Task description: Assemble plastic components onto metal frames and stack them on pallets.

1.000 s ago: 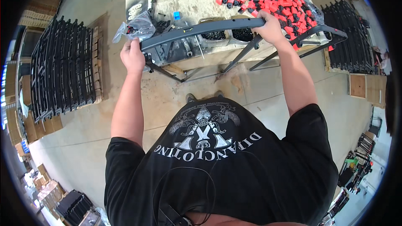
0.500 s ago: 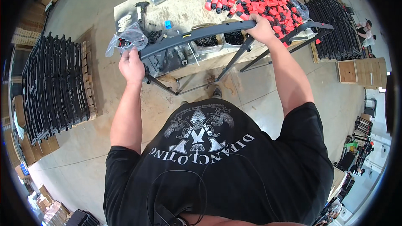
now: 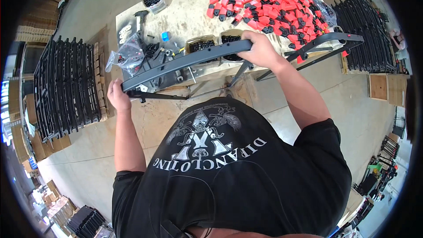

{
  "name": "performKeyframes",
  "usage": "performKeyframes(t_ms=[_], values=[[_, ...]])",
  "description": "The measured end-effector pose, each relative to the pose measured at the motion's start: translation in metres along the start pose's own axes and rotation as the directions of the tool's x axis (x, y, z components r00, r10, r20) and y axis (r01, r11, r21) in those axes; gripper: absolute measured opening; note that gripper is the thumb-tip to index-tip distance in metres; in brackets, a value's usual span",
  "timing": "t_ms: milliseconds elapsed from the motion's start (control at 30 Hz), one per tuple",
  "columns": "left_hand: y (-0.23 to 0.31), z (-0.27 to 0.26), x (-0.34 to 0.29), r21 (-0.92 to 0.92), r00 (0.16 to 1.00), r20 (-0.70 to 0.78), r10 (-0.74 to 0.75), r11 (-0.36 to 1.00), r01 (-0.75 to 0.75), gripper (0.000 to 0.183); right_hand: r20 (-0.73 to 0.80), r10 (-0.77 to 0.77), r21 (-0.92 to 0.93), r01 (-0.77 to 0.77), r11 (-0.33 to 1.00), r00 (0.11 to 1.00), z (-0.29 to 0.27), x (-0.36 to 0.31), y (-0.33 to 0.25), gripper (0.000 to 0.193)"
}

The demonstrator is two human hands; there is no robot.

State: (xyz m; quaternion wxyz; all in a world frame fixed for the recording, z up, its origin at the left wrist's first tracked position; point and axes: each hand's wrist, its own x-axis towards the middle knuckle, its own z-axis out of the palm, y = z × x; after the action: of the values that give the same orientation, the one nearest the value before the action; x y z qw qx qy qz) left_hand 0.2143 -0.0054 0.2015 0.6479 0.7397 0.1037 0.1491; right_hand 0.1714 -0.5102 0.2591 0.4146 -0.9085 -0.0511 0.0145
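Observation:
A black metal frame (image 3: 187,61) with a wide, slightly curved top bar spans the front of the workbench, its left end lower and nearer to me. My left hand (image 3: 118,96) is closed around that left end. At the other end, my right hand (image 3: 261,51) wraps the bar, thumb on top. Thinner legs of the frame slope down below the bench edge. Behind the bar stand two boxes of small black parts (image 3: 202,45), partly covered by it. A clear plastic bag (image 3: 128,55) lies on the bench beyond my left hand.
On the workbench (image 3: 185,15) lie a hammer (image 3: 140,20), a blue block (image 3: 165,36) and a large heap of red and black caps (image 3: 277,11). A second black frame (image 3: 326,39) leans at the bench's right. Stacked frames stand on pallets left (image 3: 66,88) and right (image 3: 361,33).
The frame has come nearer to me and to the left, its left end dropping lower. Both hands have moved with it and keep their hold. The whole view has shifted slightly too.

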Motion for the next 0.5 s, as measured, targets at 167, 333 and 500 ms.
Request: performKeyframes(t_ms=[167,333,500], values=[[-0.001,-0.003,-0.009,0.498,0.929,-0.019,0.369,0.810,-0.311,0.031,0.211,0.093,0.795,-0.226,0.563,0.973,-0.034,0.024,0.090,0.030],[-0.027,0.033,-0.029,-0.367,0.752,-0.599,-0.275,0.929,0.047,0.042,0.386,0.143,0.589,-0.363,0.722,0.911,0.027,0.059,0.174,0.038],[-0.180,-0.044,-0.173,0.136,0.599,-0.359,-0.716,0.595,0.792,0.042,0.465,-0.053,-0.019,0.070,0.997,0.884,0.080,0.094,0.166,0.042]])
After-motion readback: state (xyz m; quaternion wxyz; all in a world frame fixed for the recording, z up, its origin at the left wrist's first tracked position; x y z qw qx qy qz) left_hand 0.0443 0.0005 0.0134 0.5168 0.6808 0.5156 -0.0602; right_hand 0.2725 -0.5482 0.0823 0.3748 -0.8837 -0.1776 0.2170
